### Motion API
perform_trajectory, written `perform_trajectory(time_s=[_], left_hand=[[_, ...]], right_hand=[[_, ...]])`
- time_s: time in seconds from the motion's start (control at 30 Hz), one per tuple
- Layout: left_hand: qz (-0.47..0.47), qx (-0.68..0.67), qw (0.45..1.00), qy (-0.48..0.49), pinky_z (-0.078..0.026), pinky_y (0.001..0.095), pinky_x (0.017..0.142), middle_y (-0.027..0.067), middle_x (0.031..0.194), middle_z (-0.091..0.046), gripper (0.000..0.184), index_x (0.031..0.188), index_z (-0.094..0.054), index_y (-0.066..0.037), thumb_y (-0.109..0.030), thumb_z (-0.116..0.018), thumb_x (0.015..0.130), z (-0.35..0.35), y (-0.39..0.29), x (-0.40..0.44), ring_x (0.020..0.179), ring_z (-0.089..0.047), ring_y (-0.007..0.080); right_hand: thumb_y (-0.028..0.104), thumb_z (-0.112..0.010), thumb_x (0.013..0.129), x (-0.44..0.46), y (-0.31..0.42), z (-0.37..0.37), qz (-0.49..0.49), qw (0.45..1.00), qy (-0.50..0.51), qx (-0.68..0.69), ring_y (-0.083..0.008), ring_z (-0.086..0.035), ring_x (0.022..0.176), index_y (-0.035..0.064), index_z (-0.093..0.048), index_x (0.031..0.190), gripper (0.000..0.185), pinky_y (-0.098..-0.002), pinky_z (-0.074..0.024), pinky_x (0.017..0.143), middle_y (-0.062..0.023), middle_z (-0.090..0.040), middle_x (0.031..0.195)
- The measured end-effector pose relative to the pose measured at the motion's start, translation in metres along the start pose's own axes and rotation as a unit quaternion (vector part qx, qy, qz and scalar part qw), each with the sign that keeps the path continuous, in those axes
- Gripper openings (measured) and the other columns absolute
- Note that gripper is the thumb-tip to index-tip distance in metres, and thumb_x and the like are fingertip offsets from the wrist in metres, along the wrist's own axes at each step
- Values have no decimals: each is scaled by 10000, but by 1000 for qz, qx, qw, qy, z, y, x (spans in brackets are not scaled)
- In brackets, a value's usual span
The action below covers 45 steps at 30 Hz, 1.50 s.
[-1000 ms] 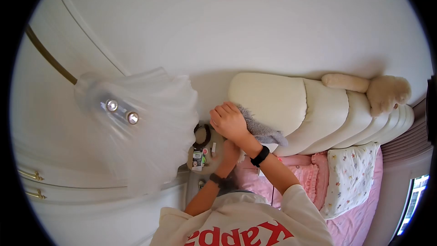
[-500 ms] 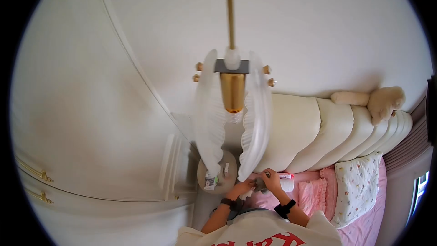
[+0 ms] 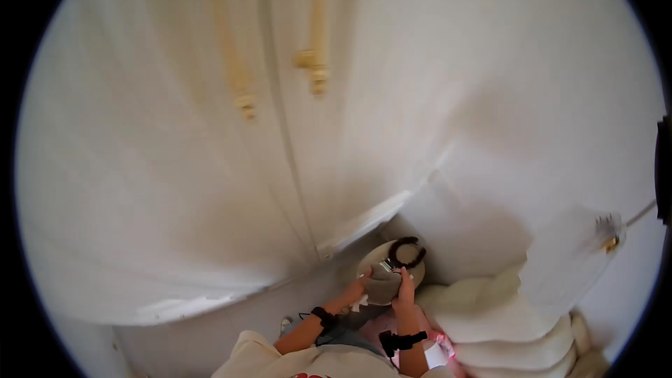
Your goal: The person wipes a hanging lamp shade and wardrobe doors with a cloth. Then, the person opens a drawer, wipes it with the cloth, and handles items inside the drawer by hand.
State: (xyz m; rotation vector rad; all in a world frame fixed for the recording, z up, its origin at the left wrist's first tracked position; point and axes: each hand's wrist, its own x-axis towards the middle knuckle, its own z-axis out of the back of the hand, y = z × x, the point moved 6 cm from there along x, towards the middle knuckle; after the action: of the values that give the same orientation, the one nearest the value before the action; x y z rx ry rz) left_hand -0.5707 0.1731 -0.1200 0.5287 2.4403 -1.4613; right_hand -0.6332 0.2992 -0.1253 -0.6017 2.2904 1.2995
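Note:
My left hand (image 3: pixel 363 285) and my right hand (image 3: pixel 404 290) grip a grey soft cloth piece (image 3: pixel 383 286) from its two sides. Its exact kind I cannot make out. Something white and crumpled (image 3: pixel 359 304) shows just below my left hand. Beyond the cloth stands a small round bedside table (image 3: pixel 368 257) in a pale colour. A dark ring-shaped thing (image 3: pixel 421 255) rests on it, along with a small black-and-white item (image 3: pixel 387 264) close to the cloth.
White wardrobe doors (image 3: pixel 294 189) with gold handles (image 3: pixel 319 63) rise ahead. On the right are a cream padded headboard (image 3: pixel 490 308) and a hanging glass lamp (image 3: pixel 570 259). Pink bedding (image 3: pixel 379 327) and a white-and-pink item (image 3: pixel 435 355) lie beside my right arm.
My view has swung left, from the lamp and bed towards the wardrobe. Both hands are now over by the bedside table, holding the grey cloth between them. The dark ring has come into view.

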Motion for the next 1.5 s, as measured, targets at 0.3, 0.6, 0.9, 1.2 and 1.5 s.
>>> perform_trajectory(time_s=[0.3,0.6,0.9,1.2,1.5], left_hand=[[-37,-37,987,-150,-404,235,557,22,835,-552,400,1062,-505,-40,-389,-354,939,154,-41,-105,658,-498,104],[-129,-2,983,-131,-473,250,640,91,1002,-579,375,1196,-440,-13,-155,-484,852,145,-122,-214,803,-574,140],[-320,210,878,-287,-459,299,786,158,1048,-591,520,1208,-432,-6,-27,-619,723,160,-218,-436,932,-593,245],[-415,324,762,-377,-449,290,743,147,973,-574,377,1072,-499,8,20,-584,705,227,-226,-628,828,-587,252],[-369,420,679,-476,-480,350,668,216,1105,-498,389,1083,-495,1,-18,-571,702,232,-224,-659,815,-583,394]], right_hand=[[363,-424,922,-66,-76,-199,-61,987,150,21,-201,-543,911,56,-552,988,339,-337,-440,827,-70,-556,934],[338,-368,939,-180,-60,-260,285,958,33,-24,-222,-447,1069,65,-387,1217,390,-351,-362,933,-102,-445,1184],[279,-363,934,-352,-141,-360,577,765,155,-239,-309,-263,1277,-4,-297,1309,474,-402,-205,1044,-173,-211,1408],[322,-621,780,-441,-250,-506,685,665,218,-204,-301,-278,1266,79,-430,1240,554,-427,-173,1043,-167,-280,1387],[260,-592,798,-477,-275,-532,781,520,279,-204,-155,-380,1197,134,-604,1080,309,-352,-50,1051,19,-574,1182]])
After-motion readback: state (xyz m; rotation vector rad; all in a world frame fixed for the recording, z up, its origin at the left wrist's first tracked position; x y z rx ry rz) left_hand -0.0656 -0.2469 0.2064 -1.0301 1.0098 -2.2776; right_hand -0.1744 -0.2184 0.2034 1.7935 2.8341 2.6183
